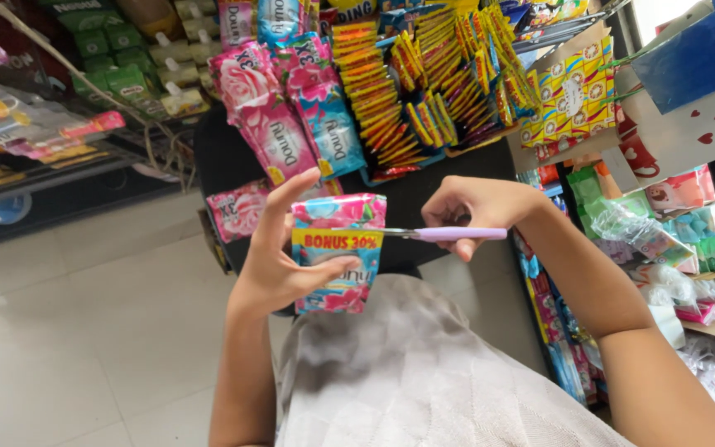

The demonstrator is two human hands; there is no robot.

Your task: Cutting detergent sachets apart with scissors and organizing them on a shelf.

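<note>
My left hand (279, 261) holds a pink and blue sachet (339, 248) with a yellow band, thumb across its lower front and fingers raised along its left edge. My right hand (473, 211) grips lilac-handled scissors (444, 234) held level. Their blades reach the sachet's right edge at the yellow band. Both hands are raised in front of hanging strips of sachets.
Strips of pink and blue sachets (279, 124) and yellow-red sachets (424, 83) hang ahead. Shelves of packaged goods (655, 232) stand at the right, more racks (35, 132) at the left. A pale tiled floor (84, 314) lies below, and grey cloth (407, 372) covers my lap.
</note>
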